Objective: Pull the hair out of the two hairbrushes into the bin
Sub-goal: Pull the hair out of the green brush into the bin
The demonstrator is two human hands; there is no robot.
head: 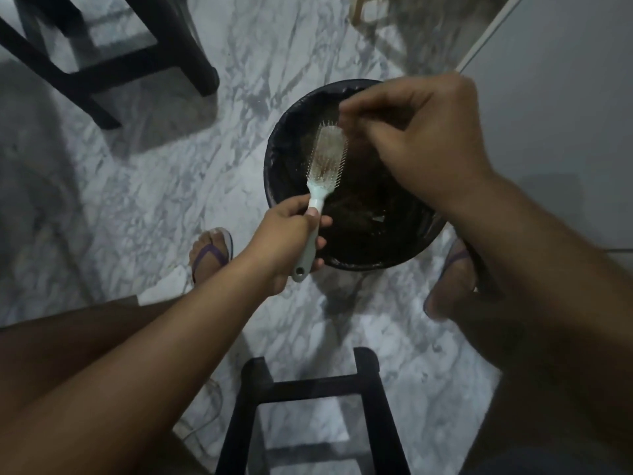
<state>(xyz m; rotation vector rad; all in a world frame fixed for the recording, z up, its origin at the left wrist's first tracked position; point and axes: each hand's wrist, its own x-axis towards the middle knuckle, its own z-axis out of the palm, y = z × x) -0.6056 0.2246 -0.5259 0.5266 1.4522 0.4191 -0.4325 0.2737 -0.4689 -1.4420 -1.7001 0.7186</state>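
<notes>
Head view, pale plastic hairbrush [327, 156], round black-lined bin [281, 145]

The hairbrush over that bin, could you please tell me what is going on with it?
A person's left hand grips a pale hairbrush by its handle, bristles up, over the black-lined bin. Fingers of the right hand pinch at the far end of the brush head, apparently tugging hair loose, though blur hides the strands. Dark clumps lie in the bin. No second brush is in view.

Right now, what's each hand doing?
Left hand: grips the brush handle.
Right hand: pinches at the bristles, apparently on hair; blurred.
</notes>
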